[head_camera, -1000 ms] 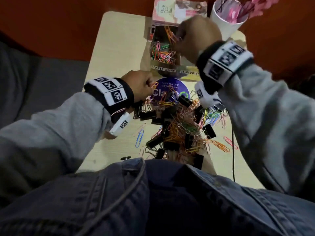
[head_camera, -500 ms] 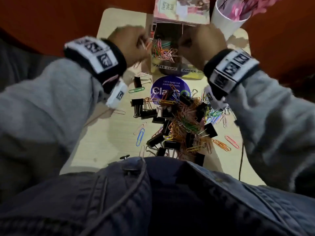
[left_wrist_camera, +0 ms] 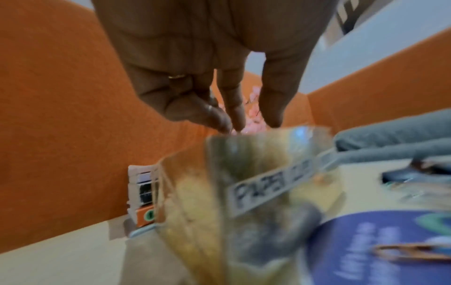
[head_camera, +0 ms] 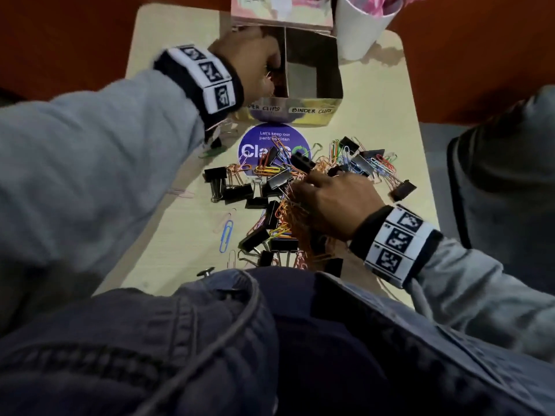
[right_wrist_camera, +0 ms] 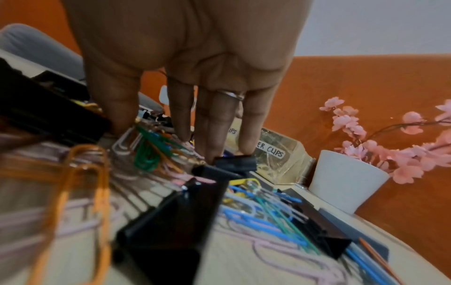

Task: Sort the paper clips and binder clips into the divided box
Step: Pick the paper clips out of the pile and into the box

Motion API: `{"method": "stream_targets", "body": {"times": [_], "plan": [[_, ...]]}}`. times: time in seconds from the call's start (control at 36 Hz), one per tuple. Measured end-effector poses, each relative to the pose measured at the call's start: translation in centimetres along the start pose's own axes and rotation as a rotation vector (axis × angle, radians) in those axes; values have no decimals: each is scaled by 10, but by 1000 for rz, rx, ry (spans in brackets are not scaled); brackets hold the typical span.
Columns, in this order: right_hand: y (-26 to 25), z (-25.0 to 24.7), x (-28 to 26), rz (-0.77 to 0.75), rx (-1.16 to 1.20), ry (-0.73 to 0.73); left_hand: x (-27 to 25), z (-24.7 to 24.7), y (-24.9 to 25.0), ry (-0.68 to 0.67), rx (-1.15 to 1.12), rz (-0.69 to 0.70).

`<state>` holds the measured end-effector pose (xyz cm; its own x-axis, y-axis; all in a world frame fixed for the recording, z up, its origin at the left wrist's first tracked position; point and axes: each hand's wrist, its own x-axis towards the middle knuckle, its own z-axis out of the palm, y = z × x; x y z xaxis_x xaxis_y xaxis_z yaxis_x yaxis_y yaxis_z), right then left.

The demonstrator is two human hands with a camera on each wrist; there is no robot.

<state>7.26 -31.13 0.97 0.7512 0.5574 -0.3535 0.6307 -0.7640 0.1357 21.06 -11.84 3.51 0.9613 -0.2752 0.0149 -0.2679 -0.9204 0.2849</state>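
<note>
The divided box stands at the table's far side, its front labelled PAPER CLIPS on the left and BINDER CLIPS on the right. My left hand hangs over the left compartment. In the left wrist view its fingers point down at the box, straight, with nothing plainly between them. A mixed pile of black binder clips and coloured paper clips lies in front of the box. My right hand rests on it; its straight fingertips touch a black binder clip.
A white cup of pink flowers stands right of the box, a pink booklet behind it. A purple round sticker lies under the pile's far edge. A loose blue paper clip lies left. My denim lap covers the near edge.
My left hand rose from the pile with paper clips and now sits over the box's left compartment. My right hand left the box and came down onto the pile.
</note>
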Motion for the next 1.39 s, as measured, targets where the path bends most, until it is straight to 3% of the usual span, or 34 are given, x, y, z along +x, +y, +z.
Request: {"method": "stream_targets", "body": {"times": [0.17, 0.28, 0.42, 0.64, 0.81, 0.94, 1.08, 1.17, 1.28, 1.39], "plan": [[-9, -2, 14, 56, -36, 39, -66, 11, 16, -384, -46, 167], [-8, -2, 20, 35, -20, 39, -92, 38, 25, -469, 46, 226], [-6, 0, 17, 34, 27, 57, -99, 46, 26, -399, 56, 217], [4, 5, 14, 59, 112, 148, -113, 37, 7, -408, -12, 173], [26, 5, 26, 236, 444, 145, -133, 19, -11, -275, -162, 92], [34, -4, 29, 351, 776, 314, -159, 10, -26, -377, -134, 61], [40, -28, 44, 336, 1070, 401, -186, 27, -32, -431, -66, 33], [46, -51, 59, 297, 1067, 458, -192, 24, -33, -465, -103, -19], [54, -83, 92, 261, 876, 534, -183, 7, -32, -513, -124, -54], [54, -104, 135, 256, 708, 546, -158, 6, -30, -381, -106, -102]]}}
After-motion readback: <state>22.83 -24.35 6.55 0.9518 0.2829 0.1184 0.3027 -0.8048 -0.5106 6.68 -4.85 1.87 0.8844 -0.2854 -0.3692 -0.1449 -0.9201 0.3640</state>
